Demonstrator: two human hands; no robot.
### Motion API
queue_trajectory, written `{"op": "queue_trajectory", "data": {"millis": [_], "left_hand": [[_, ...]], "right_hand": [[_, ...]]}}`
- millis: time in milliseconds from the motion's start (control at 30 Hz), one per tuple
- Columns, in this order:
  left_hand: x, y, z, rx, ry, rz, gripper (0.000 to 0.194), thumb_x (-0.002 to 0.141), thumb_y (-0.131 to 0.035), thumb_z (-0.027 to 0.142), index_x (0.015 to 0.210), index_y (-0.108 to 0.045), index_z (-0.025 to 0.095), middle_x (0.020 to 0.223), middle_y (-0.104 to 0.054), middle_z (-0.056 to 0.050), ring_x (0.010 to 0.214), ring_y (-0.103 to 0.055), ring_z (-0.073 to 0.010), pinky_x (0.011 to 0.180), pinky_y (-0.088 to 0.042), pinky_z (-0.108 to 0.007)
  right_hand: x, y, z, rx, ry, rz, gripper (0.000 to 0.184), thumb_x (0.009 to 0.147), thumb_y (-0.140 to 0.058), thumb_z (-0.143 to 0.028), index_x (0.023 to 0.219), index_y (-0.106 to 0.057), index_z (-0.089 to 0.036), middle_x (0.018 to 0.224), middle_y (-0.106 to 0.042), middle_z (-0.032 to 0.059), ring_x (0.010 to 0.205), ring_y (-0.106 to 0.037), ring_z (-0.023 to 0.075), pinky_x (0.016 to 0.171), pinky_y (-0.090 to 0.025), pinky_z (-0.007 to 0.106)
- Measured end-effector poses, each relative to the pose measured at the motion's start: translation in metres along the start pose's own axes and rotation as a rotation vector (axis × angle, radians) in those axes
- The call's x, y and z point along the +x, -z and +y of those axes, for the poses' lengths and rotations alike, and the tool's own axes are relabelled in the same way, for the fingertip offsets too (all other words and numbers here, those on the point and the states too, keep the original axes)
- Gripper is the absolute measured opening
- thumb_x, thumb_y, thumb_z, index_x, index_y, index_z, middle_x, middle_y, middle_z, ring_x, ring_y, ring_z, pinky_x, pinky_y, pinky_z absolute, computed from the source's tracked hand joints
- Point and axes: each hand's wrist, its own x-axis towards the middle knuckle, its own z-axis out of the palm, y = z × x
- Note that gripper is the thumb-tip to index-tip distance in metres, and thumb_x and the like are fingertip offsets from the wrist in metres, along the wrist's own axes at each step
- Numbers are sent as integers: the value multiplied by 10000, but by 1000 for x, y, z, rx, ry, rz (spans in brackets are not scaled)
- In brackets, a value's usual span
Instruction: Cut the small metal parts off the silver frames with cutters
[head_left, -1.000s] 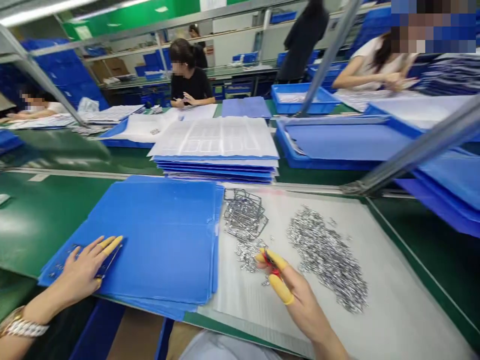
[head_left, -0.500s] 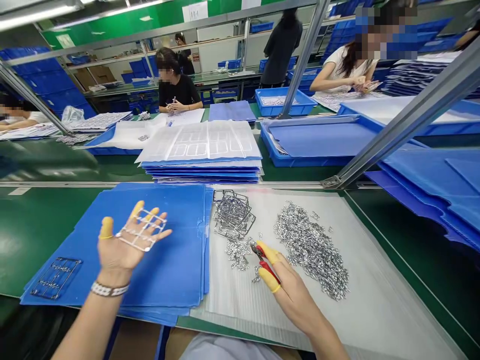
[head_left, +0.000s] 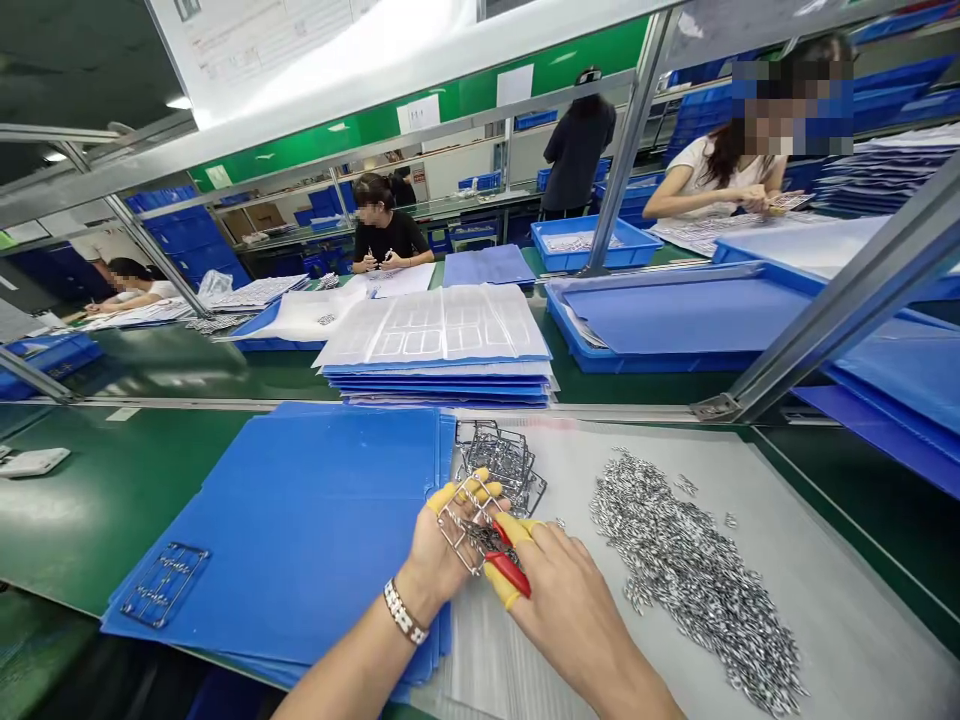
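Note:
My left hand (head_left: 439, 550) is palm up, with yellow covers on its fingertips, and holds a small rectangular metallic-looking lattice frame (head_left: 463, 512) with little parts inside it. Red-handled cutting pliers (head_left: 510, 572) sit in my right hand (head_left: 566, 595), which also has yellow finger covers. Their jaws lie at the lattice frame, over my left palm; the exact contact is too small to tell. Just beyond my hands is a tangled pile of similar frames (head_left: 499, 455). A large heap of small shiny silver parts (head_left: 690, 570) spreads out right of my right hand.
A single frame (head_left: 166, 585) lies on blue sheets (head_left: 322, 500) at left. Whitish sheeting (head_left: 750, 480) covers the right side. Behind stand a stack of sheets (head_left: 442, 335), a blue tray (head_left: 675, 310) and a slanted metal post (head_left: 840, 300). Several people work beyond.
My left hand has come rightward from over the blue sheets, bringing the lattice frame to the pliers in my right hand. The head view has shifted, showing more overhead.

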Motion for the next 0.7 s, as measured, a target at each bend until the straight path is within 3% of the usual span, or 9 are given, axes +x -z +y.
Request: {"op": "queue_trajectory", "data": {"millis": [133, 333, 700], "left_hand": [[-2, 1, 0, -4, -42, 20, 368, 872, -514, 307, 1137, -665, 99, 1054, -712, -120, 955, -655, -262, 926, -451, -392], [1, 7, -1, 5, -56, -4, 382, 869, -506, 312, 1138, -670, 96, 1066, -709, -126, 992, -647, -273, 1002, -402, -419], [-6, 9, -2, 170, -154, 83, 339, 829, -596, 288, 1103, -690, 112, 1069, -707, -117, 981, -636, -245, 931, -435, -349]], "right_hand": [[13, -2, -9, -79, -12, -20, 253, 811, -599, -246, 1062, -608, -217, 885, -660, 65, 811, -600, 239, 670, -432, 354], [19, -4, -15, -112, -17, -79, 330, 787, -645, -255, 1111, -605, -208, 944, -666, 79, 836, -591, 246, 680, -403, 357], [19, 7, -25, -262, -11, -172, 400, 716, -668, -162, 1111, -608, -193, 865, -667, 66, 799, -597, 246, 692, -411, 370]]}}
